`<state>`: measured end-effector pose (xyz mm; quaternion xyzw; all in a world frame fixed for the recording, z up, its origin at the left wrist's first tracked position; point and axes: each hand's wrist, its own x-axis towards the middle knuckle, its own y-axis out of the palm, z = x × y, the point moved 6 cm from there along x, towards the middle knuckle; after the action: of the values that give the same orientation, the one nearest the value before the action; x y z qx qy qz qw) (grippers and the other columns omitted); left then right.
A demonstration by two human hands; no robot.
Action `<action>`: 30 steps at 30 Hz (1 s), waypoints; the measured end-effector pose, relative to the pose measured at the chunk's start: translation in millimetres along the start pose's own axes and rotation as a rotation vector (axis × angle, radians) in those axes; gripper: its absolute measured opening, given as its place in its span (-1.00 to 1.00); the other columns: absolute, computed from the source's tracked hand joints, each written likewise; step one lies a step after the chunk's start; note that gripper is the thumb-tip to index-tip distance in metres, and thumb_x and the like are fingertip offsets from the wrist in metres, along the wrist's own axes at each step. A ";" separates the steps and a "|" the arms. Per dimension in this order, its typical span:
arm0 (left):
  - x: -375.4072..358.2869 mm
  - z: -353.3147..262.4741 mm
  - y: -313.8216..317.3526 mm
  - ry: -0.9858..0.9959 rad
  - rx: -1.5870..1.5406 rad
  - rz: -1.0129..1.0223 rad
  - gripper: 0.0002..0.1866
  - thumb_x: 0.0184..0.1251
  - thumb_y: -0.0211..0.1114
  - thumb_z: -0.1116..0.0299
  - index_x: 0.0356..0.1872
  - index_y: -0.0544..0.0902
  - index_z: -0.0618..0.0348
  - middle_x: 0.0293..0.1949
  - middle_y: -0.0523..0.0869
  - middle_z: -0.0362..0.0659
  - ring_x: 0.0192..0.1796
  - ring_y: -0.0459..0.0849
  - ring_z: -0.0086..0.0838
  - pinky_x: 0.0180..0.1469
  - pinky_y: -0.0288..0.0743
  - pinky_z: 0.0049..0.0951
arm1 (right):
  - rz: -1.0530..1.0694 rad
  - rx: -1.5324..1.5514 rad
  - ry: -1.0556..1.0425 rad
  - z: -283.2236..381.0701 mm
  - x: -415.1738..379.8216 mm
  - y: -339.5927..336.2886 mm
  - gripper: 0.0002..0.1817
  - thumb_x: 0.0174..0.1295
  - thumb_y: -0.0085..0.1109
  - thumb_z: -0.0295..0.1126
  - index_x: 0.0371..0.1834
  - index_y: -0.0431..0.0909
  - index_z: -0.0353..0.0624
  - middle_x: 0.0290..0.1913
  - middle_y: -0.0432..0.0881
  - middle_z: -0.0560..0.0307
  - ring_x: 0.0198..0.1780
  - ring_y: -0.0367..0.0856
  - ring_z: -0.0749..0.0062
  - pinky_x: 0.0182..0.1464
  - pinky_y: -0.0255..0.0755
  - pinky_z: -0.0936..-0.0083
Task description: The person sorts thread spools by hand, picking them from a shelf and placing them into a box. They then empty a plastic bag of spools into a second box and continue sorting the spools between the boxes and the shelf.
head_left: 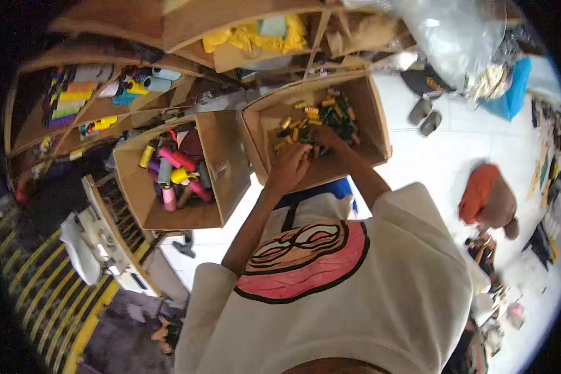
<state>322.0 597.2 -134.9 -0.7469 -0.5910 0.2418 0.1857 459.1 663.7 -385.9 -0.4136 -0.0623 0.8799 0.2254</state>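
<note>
Both my hands are at a cardboard box (383,128) holding many small spools (336,112), mostly yellow, dark green and brown. My left hand (290,165) is over the near left part of this box, its fingers bent together; whatever they hold is too small to make out. Deeper in the box, my right hand (327,138) reaches among the spools, and its fingertips are hidden. To the left, a second cardboard box (221,168) contains larger thread cones, among them a red cone (184,160), a yellow cone (146,154) and a pink cone (169,199).
Wooden shelves (106,28) with thread cones and yellow cloth (255,37) run beyond the boxes. A sewing machine (100,240) stands at the left. Slippers (425,116), a plastic bag (445,34) and a red and brown bundle (489,199) are at the right.
</note>
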 end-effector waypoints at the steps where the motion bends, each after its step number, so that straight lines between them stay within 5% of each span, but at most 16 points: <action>1: 1.2 5.9 -2.6 -0.023 -0.013 -0.013 -0.67 0.38 0.17 0.38 0.14 0.50 0.11 0.00 0.63 0.00 0.01 0.63 -0.20 0.05 0.51 -0.24 | 0.031 0.145 0.006 26.9 -24.6 -16.4 -0.67 0.40 0.05 -0.17 0.04 0.58 -0.15 -0.05 0.61 0.04 -0.04 0.58 0.31 0.02 0.48 0.33; 6: 3.3 2.7 -25.4 -0.166 -0.263 -0.131 -0.66 0.39 0.13 0.42 0.16 0.47 0.18 -0.05 0.63 -0.04 -0.10 0.66 -0.21 -0.06 0.54 -0.24 | -0.030 0.408 -0.072 77.0 -97.7 -49.5 -0.68 0.47 -0.02 -0.16 0.04 0.58 -0.12 -0.14 0.62 0.19 -0.20 0.57 0.53 -0.11 0.48 0.47; 10: -0.2 -11.5 -37.6 0.152 0.023 -0.295 -0.59 0.42 0.13 0.36 0.26 0.43 0.20 0.07 0.60 0.03 0.03 0.64 -0.13 0.05 0.52 -0.19 | 0.001 0.729 -0.218 159.8 -175.5 -64.3 -0.65 0.48 -0.05 -0.12 0.02 0.57 -0.14 -0.27 0.63 0.18 -0.32 0.56 0.53 -0.22 0.50 0.53; 16: -16.9 -25.6 -39.8 0.022 -0.111 0.001 -0.63 0.44 0.11 0.35 0.18 0.51 0.32 0.09 0.58 0.12 0.04 0.64 -0.12 0.06 0.51 -0.24 | -0.164 0.863 -0.330 182.9 -208.2 -51.0 -0.55 0.48 -0.13 0.01 0.07 0.54 -0.12 -0.38 0.61 0.21 -0.42 0.51 0.60 -0.38 0.37 0.63; 17: -23.7 -34.2 -46.8 -0.092 -0.206 0.147 -0.62 0.46 0.08 0.34 0.20 0.50 0.31 0.09 0.59 0.13 0.04 0.64 -0.14 0.05 0.50 -0.31 | -0.161 0.814 -0.363 177.3 -205.0 -49.6 -0.47 0.47 -0.18 0.11 0.10 0.54 -0.10 -0.46 0.55 0.25 -0.49 0.43 0.63 -0.48 0.22 0.64; 20: -37.8 -23.1 -46.1 -0.082 -0.418 0.003 -0.64 0.47 0.07 0.34 0.18 0.52 0.31 -0.02 0.65 0.08 -0.06 0.66 -0.23 -0.01 0.50 -0.35 | -0.134 0.858 -0.326 176.5 -200.5 -44.5 -0.40 0.42 -0.11 0.18 0.07 0.47 -0.20 -0.45 0.44 0.23 -0.48 0.31 0.57 -0.31 0.40 0.50; 24: -53.3 -36.7 -74.8 0.045 -0.434 -0.129 -0.64 0.45 0.14 0.35 0.18 0.52 0.31 -0.16 0.66 -0.03 -0.10 0.65 -0.40 -0.05 0.51 -0.40 | -0.137 0.933 -0.477 224.0 -218.9 -38.7 -0.54 0.44 -0.08 -0.04 0.13 0.42 -0.22 -0.34 0.49 0.22 -0.43 0.37 0.55 -0.27 0.43 0.50; 30: -62.7 -34.1 -93.1 0.099 -0.507 -0.334 -0.57 0.25 0.37 0.42 0.13 0.52 0.24 -0.02 0.59 -0.07 -0.10 0.63 -0.40 -0.07 0.54 -0.42 | -0.286 0.891 -0.476 261.1 -232.9 -38.7 -0.65 0.44 0.00 -0.28 0.20 0.40 -0.19 -0.28 0.57 0.19 -0.30 0.50 0.56 -0.29 0.37 0.62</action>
<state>256.4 558.1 -45.8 -0.6728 -0.7373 0.0162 0.0590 404.6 613.8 -41.7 -0.0537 0.2125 0.8511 0.4771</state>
